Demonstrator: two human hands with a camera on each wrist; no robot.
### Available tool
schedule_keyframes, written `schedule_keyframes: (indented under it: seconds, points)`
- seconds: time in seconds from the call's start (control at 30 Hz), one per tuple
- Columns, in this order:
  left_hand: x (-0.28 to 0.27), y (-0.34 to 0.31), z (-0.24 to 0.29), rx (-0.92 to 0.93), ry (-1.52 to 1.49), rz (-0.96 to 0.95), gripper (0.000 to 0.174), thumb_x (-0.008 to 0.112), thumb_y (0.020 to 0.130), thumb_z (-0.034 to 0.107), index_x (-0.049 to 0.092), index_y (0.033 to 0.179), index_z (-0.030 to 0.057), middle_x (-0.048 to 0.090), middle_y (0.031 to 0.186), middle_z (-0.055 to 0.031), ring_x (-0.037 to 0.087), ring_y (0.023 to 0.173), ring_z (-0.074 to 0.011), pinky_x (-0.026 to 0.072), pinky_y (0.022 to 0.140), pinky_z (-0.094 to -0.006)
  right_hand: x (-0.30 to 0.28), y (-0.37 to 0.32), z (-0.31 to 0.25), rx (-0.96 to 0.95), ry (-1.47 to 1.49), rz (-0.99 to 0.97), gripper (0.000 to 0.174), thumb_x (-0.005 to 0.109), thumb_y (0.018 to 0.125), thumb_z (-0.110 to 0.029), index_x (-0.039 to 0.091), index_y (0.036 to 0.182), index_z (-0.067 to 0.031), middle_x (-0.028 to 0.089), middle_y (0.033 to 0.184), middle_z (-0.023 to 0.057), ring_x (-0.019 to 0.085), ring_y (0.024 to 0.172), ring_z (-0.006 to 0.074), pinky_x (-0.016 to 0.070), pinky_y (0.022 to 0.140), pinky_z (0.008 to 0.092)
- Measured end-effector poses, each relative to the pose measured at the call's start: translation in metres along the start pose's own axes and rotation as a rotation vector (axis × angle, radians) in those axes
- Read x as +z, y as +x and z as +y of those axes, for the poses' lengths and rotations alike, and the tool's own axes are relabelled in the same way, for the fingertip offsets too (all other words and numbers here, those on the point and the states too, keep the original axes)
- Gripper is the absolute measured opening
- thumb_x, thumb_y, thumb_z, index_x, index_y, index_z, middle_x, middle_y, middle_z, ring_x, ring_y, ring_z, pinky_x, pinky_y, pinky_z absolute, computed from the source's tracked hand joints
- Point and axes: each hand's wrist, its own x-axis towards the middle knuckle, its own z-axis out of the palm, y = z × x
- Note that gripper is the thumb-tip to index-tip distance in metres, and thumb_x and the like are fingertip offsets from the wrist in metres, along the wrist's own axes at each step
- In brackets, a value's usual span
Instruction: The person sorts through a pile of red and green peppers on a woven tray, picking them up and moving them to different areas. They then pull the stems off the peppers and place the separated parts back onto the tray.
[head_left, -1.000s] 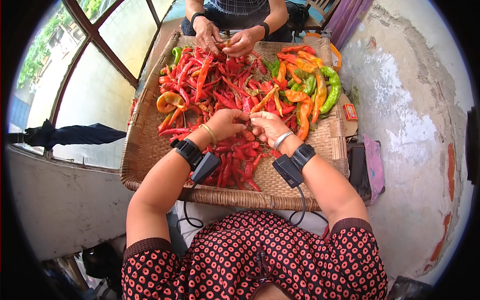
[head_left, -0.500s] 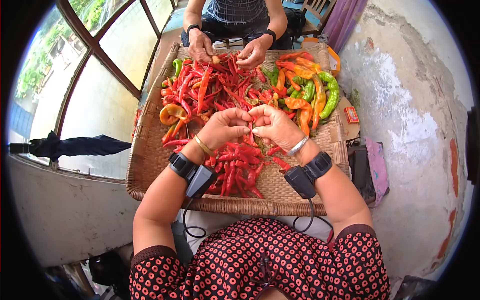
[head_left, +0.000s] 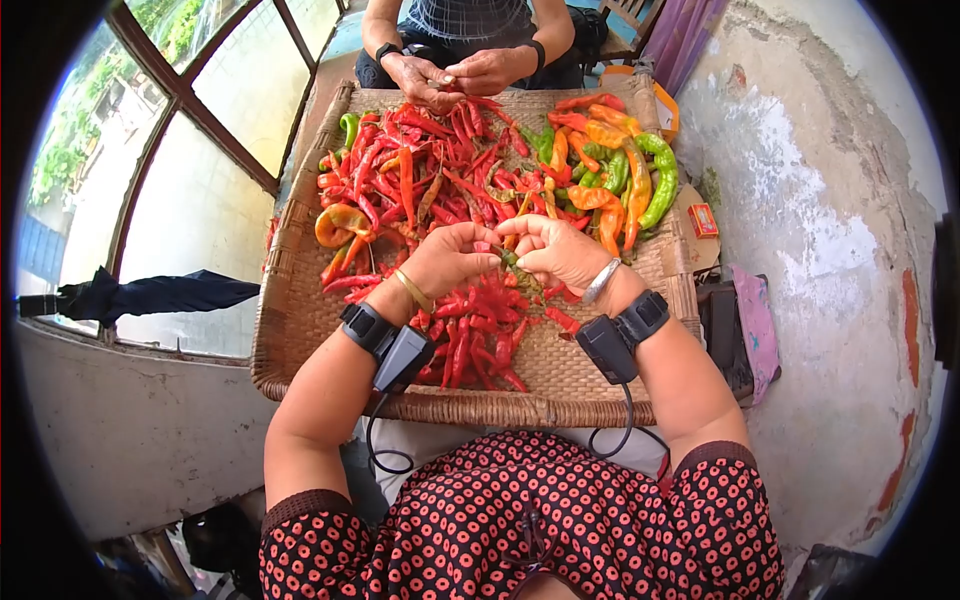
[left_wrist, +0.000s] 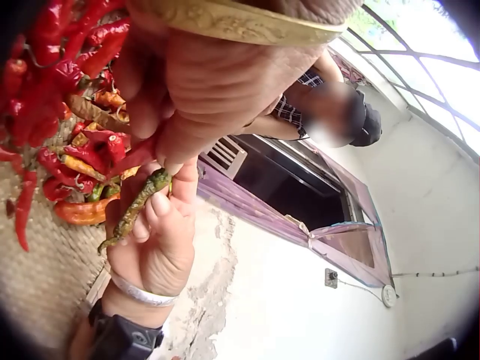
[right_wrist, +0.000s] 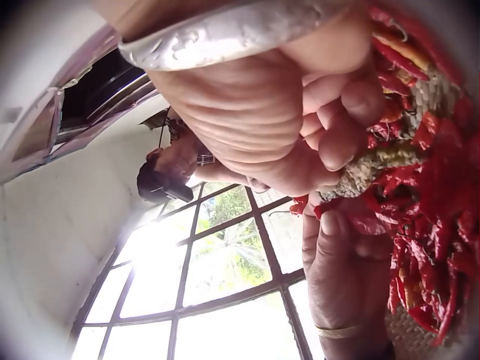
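Over the middle of the woven tray (head_left: 590, 375), my two hands meet fingertip to fingertip. My left hand (head_left: 450, 258) pinches a red chili pepper (left_wrist: 140, 154), partly hidden by its fingers. My right hand (head_left: 558, 252) holds a shrivelled green chili pepper (left_wrist: 139, 206) between thumb and fingers, its thin tip hanging down; in the right wrist view this wrinkled pepper (right_wrist: 375, 169) stretches away from the thumb. Just below my hands lies a small heap of red chili peppers (head_left: 465, 345). A larger heap of red chilies (head_left: 400, 170) fills the tray's far left side.
Green and orange peppers (head_left: 630, 180) lie at the tray's far right. Across the tray, another person's hands (head_left: 455, 78) work together over the red heap. A folded dark umbrella (head_left: 160, 293) juts in from the left by the windows; a rough wall (head_left: 800, 250) stands on the right.
My hands parted slightly and stay fingertip to fingertip; the green chili now shows at my right fingers. The other person's hands moved apart, then came together again.
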Motion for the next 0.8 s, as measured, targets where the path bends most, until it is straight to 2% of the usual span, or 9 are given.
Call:
schedule_keyframes:
  seconds: [0.13,0.27,0.33,0.47,0.53,0.6,0.63,0.73,0.8]
  points:
    - [-0.006,0.003,-0.001,0.043,-0.04,0.011,0.018,0.062,0.077,0.008,0.056,0.094,0.0077,0.055,0.071,0.0049,0.05,0.056,-0.0018,0.0399,0.049,-0.014,-0.007,-0.003,-0.009,0.031,0.021,-0.004,0.04,0.053,0.071,0.0,0.045,0.11,0.0003,0.048,0.066,-0.0012,0.046,0.049,0.0058,0.0357,0.041,0.0178]
    - [-0.008,0.003,0.0,0.079,-0.081,0.03,0.017,0.061,0.078,0.009,0.056,0.093,0.0074,0.056,0.072,0.0044,0.05,0.056,-0.0022,0.041,0.049,-0.0141,-0.026,0.002,-0.017,-0.275,0.37,0.351,0.039,0.055,0.075,-0.004,0.042,0.111,0.0012,0.051,0.073,0.0013,0.051,0.055,0.0066,0.0396,0.041,0.0179]
    - [-0.008,0.002,0.003,0.112,-0.097,0.021,0.017,0.062,0.078,0.011,0.056,0.094,0.0073,0.055,0.071,0.004,0.05,0.055,-0.0027,0.0403,0.05,-0.0146,-0.031,0.004,-0.016,-0.302,0.229,0.563,0.035,0.055,0.076,-0.004,0.045,0.109,0.0012,0.053,0.075,0.0019,0.051,0.056,0.0072,0.0413,0.045,0.0189]
    - [-0.008,-0.008,0.013,0.098,-0.227,-0.119,0.015,0.06,0.08,0.012,0.056,0.094,0.0078,0.055,0.073,0.0045,0.051,0.059,-0.0028,0.0419,0.052,-0.0152,-0.006,0.001,-0.001,-0.282,-0.456,0.298,0.042,0.058,0.071,-0.004,0.05,0.112,-0.0038,0.057,0.087,0.0047,0.052,0.067,0.0088,0.0454,0.061,0.0214]
    - [-0.011,-0.008,0.011,0.089,-0.221,-0.278,0.017,0.059,0.08,0.012,0.056,0.096,0.0078,0.056,0.074,0.0041,0.052,0.061,-0.0028,0.0423,0.053,-0.0152,0.012,-0.003,0.0,-0.232,-0.382,0.141,0.042,0.058,0.069,-0.005,0.051,0.111,-0.0039,0.057,0.097,0.0088,0.055,0.069,0.0101,0.0461,0.063,0.0229]
    - [-0.01,-0.01,0.008,0.057,-0.259,-0.331,0.018,0.059,0.08,0.012,0.056,0.098,0.0078,0.057,0.077,0.0039,0.052,0.061,-0.0024,0.042,0.054,-0.015,0.018,0.001,0.009,-0.497,-0.563,0.089,0.034,0.058,0.07,-0.008,0.055,0.104,-0.0044,0.059,0.092,0.0101,0.056,0.073,0.0113,0.0465,0.063,0.0244]
    - [-0.008,-0.009,0.005,0.053,-0.289,-0.36,0.022,0.06,0.079,0.014,0.055,0.1,0.0067,0.056,0.074,0.0017,0.053,0.06,-0.0038,0.0415,0.053,-0.0154,0.017,-0.002,0.005,-0.322,-0.609,-0.026,0.024,0.055,0.073,-0.011,0.057,0.096,-0.004,0.059,0.075,0.0082,0.058,0.067,0.011,0.0464,0.058,0.0245]
    - [-0.004,-0.008,0.005,0.041,-0.303,-0.373,0.027,0.06,0.08,0.017,0.053,0.104,0.0052,0.056,0.072,-0.0004,0.053,0.056,-0.0057,0.0413,0.051,-0.0164,0.012,-0.001,0.007,0.003,-0.5,-0.086,0.015,0.053,0.076,-0.012,0.058,0.087,-0.0034,0.056,0.062,0.0045,0.056,0.056,0.0108,0.0451,0.051,0.0244]
    - [-0.003,-0.006,0.005,0.028,-0.288,-0.149,0.027,0.057,0.082,0.018,0.053,0.106,0.0047,0.057,0.074,0.0001,0.052,0.053,-0.0057,0.0412,0.048,-0.0163,0.0,-0.004,-0.001,0.096,-0.484,-0.034,0.017,0.05,0.082,-0.018,0.057,0.077,-0.0029,0.055,0.058,0.0035,0.053,0.048,0.0105,0.0431,0.044,0.0239]
